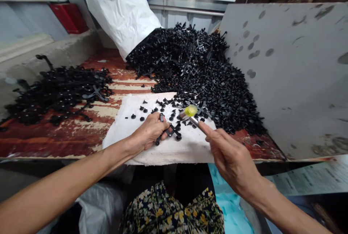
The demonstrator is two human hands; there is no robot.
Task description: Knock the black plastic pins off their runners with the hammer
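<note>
Pinched in my left hand (152, 128) is a black X-shaped plastic part (171, 131) with round knobs at its ends, held just over the white cloth (168, 154). My right hand (227, 150) is closed around the metal handle of a small hammer (191, 112) with a yellow face. The hammer head is raised beside the part, to its upper right, and looks apart from it. Several small black disc-headed pegs (142, 119) lie scattered on the cloth around my left hand. My left palm's inner side is hidden by the fingers.
A large heap of black pieces (217, 81) spreads behind and right of the cloth, spilling from a white sack (119, 12). More X-shaped parts form a pile (57, 92) at the left. A grey board (293, 70) walls off the right side. The worn red tabletop (49, 139) ends near my forearms.
</note>
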